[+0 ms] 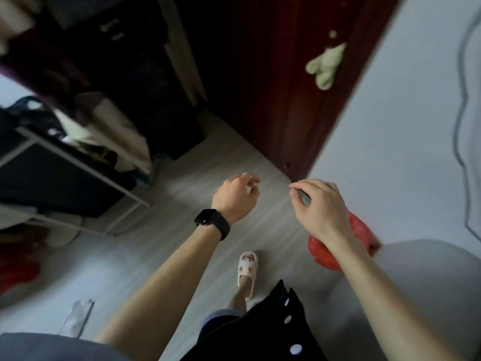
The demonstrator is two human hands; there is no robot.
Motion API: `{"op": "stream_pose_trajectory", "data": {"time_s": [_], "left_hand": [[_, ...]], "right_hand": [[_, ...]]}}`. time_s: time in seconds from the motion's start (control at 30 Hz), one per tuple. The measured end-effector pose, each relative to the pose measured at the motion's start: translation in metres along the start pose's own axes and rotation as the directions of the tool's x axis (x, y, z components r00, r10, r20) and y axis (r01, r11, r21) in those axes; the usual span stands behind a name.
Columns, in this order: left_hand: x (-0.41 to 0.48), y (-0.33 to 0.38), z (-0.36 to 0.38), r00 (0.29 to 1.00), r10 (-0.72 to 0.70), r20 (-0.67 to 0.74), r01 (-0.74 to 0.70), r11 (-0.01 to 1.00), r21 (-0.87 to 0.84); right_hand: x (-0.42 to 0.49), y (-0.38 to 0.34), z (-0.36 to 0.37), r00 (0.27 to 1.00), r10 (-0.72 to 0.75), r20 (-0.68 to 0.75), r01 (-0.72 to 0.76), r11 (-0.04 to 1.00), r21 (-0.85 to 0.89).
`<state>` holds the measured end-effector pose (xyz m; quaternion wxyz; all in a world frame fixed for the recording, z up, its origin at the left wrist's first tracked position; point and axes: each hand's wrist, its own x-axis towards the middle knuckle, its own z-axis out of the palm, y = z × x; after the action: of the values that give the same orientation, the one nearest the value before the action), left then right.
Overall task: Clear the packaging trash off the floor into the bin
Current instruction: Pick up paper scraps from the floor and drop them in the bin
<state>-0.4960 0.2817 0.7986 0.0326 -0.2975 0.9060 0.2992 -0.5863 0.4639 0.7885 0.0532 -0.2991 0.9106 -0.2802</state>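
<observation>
Both hands raised above the floor

Left hand (235,198), with ring and black watch (212,221), loosely curled, grip empty. Right hand (321,207) pinching a thin grey strip (304,196) between thumb and fingers; too blurred to name. Red bag (325,252) low beneath the right wrist, beside the white wall. Clear plastic wrapper (78,317) flat on the grey floor (156,204), lower left, well apart from both hands. Slipper (246,273) between the forearms.

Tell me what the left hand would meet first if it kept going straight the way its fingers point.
Probably only bare floor: the left hand points up-frame over open boards toward the dark red door. Depth is unclear, so the door is only a likely end stop.
</observation>
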Motion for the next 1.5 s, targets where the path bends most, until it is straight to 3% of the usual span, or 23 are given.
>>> {"op": "stream_pose_trajectory", "data": {"time_s": [0.1,0.2,0.27,0.37,0.57,0.8,1.0,1.2,1.37,1.5], "left_hand": [[-0.082,-0.067,-0.057,0.966,-0.172,-0.196,0.165,0.985,-0.053],[-0.18,-0.146,-0.094,0.865,-0.378,-0.331,0.354,0.926,-0.13],[-0.242,-0.188,-0.107,0.789,-0.485,-0.377,0.443,0.874,-0.198],[-0.352,-0.25,-0.115,0.633,-0.641,-0.434,0.558,0.766,-0.318],[-0.546,-0.344,-0.105,0.364,-0.83,-0.424,0.674,0.548,-0.495],[-0.719,-0.428,-0.106,0.158,-0.927,-0.341,0.777,0.33,-0.537],[-0.794,-0.493,-0.1,0.062,-0.977,-0.204,0.786,0.174,-0.593],[-0.835,-0.583,-0.098,0.031,-0.994,-0.103,0.82,0.084,-0.566],[-0.853,-0.661,-0.088,0.071,-0.997,0.016,0.856,0.053,-0.514],[-0.863,-0.723,-0.067,0.14,-0.987,0.079,0.881,0.088,-0.465]], "right_hand": [[-0.017,-0.087,0.007,0.975,-0.223,0.019,0.22,0.972,0.085],[-0.051,-0.178,0.037,0.899,-0.4,0.178,0.376,0.914,0.152],[-0.076,-0.226,0.061,0.83,-0.486,0.272,0.449,0.873,0.189],[-0.138,-0.308,0.097,0.663,-0.626,0.411,0.581,0.776,0.245],[-0.264,-0.438,0.167,0.336,-0.754,0.565,0.753,0.575,0.32],[-0.4,-0.537,0.229,0.159,-0.774,0.613,0.792,0.471,0.389],[-0.472,-0.591,0.297,0.037,-0.72,0.693,0.816,0.422,0.395],[-0.535,-0.641,0.396,-0.049,-0.615,0.787,0.833,0.41,0.372],[-0.574,-0.668,0.476,-0.052,-0.492,0.869,0.86,0.421,0.289],[-0.604,-0.676,0.533,-0.02,-0.371,0.928,0.864,0.461,0.203]]}}
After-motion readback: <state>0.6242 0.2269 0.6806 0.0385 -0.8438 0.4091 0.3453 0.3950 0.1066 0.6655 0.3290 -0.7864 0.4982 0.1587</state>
